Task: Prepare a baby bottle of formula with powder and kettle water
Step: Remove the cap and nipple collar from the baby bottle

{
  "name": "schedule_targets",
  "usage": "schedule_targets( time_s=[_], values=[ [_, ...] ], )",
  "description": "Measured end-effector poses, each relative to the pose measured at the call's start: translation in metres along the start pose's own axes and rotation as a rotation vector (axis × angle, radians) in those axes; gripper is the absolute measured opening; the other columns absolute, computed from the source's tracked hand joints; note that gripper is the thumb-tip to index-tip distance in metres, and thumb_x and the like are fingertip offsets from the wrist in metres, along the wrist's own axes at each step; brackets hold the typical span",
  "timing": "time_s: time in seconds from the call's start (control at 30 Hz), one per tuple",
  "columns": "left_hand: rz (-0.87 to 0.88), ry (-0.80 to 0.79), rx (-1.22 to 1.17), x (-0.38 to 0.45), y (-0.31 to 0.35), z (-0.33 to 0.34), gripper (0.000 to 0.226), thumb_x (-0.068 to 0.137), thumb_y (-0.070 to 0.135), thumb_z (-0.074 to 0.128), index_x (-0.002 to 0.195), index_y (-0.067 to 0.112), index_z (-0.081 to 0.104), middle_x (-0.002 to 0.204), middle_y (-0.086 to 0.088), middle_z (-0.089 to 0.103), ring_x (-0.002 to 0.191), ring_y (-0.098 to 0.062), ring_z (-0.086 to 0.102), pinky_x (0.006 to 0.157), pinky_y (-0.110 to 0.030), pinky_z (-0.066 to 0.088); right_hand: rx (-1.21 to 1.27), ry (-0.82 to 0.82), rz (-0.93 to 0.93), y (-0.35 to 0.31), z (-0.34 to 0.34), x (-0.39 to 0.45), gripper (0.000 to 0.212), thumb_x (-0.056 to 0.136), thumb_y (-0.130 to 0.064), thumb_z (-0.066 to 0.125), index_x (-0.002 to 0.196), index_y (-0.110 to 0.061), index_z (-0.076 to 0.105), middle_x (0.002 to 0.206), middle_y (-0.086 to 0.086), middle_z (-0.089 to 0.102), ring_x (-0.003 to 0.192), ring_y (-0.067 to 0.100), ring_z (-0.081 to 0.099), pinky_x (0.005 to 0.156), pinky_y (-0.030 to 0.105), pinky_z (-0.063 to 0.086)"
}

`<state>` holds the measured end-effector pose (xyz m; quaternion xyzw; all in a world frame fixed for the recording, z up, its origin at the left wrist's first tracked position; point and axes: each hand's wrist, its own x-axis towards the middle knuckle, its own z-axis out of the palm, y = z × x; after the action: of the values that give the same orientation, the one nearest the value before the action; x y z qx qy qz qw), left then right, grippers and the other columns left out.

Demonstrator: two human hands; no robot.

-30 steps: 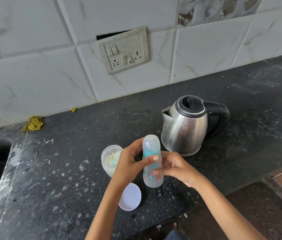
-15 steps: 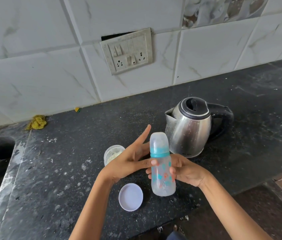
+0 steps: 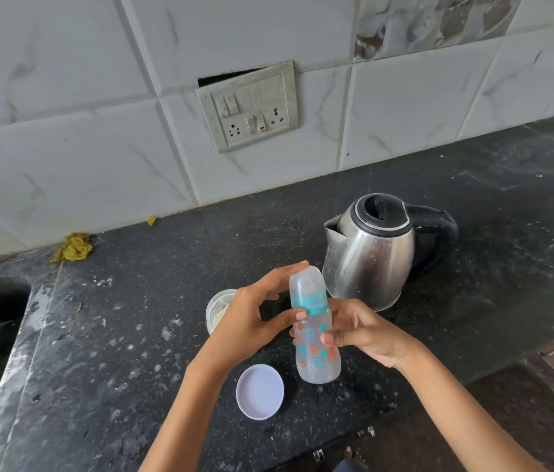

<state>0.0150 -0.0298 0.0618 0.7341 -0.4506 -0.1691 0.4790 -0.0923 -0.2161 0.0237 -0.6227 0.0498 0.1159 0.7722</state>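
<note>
Baby bottle [image 3: 314, 338] upright at near-centre worktop [image 3: 132, 352], right hand [image 3: 359, 330] gripping its body, left hand [image 3: 262, 311] pinching the teal collar and cap; risk: a hard twist tips it into the open powder jar [image 3: 218, 310] just left.

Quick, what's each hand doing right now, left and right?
Left hand: fingers round the top of the bottle, thumb at its teal collar.
Right hand: holding the bottle's body.
</note>
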Motion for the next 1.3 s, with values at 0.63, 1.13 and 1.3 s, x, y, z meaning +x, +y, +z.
schedule_targets(
  time_s=[0.63, 1.13, 1.3],
  values=[
    [-0.178, 0.186, 0.151, -0.011, -0.009, 0.019, 0.056, 0.070, 0.045, 0.080, 0.114, 0.032, 0.048, 0.103, 0.017, 0.073, 0.093, 0.002, 0.067, 0.081, -0.023, 0.054, -0.091, 0.263, -0.030, 0.010, 0.026, -0.004, 0.045, 0.073, -0.002, 0.078, 0.115, -0.009, 0.064, 0.105, 0.011, 0.075, 0.102, 0.025, 0.070, 0.089, 0.033, 0.055],
    [0.003, 0.120, 0.228, -0.007, -0.005, -0.013, 0.068, 0.084, 0.033, 0.072, 0.144, 0.029, 0.040, 0.144, 0.013, 0.047, 0.130, 0.003, 0.045, 0.107, -0.016, 0.037, 0.036, 0.189, -0.066, -0.009, 0.029, -0.001, 0.060, 0.074, -0.022, 0.073, 0.127, -0.016, 0.046, 0.111, 0.010, 0.073, 0.103, 0.016, 0.068, 0.080, 0.023, 0.054],
    [0.089, 0.094, 0.336, -0.004, 0.001, -0.023, 0.073, 0.072, 0.028, 0.081, 0.138, 0.019, 0.051, 0.140, 0.006, 0.053, 0.128, 0.006, 0.043, 0.103, -0.006, 0.033, 0.025, 0.190, -0.054, -0.007, 0.026, -0.001, 0.053, 0.078, -0.011, 0.069, 0.126, -0.013, 0.048, 0.109, 0.009, 0.073, 0.102, 0.016, 0.069, 0.079, 0.023, 0.054]
  ],
)
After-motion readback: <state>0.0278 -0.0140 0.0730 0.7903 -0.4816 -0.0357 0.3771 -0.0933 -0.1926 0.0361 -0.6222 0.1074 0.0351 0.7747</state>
